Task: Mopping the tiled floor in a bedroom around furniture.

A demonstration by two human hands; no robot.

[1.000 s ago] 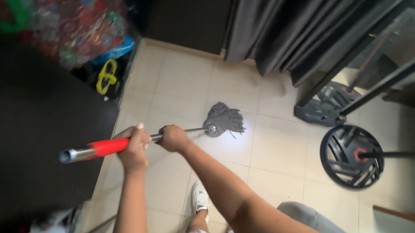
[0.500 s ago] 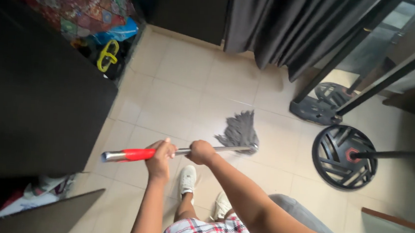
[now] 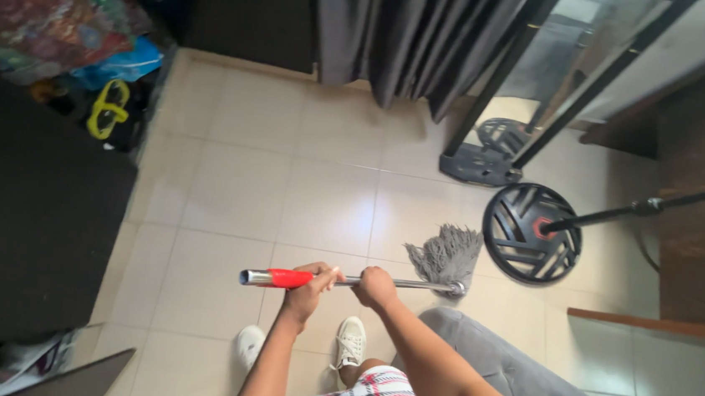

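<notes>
Gripping mop handle (image 3: 346, 281), mop head (image 3: 447, 256) rightward.

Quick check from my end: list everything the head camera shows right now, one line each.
mop: one, grey strings, steel handle with red grip, on floor by round base
round base: one, black, right
flat stand foot: one, black, under poles
curtain: one, dark grey, top
floor: cream tiles
sofa edge: grey, bottom right
yellow strap: one, left
shoes: two, white
left hand: on red grip
right hand: on steel handle
</notes>
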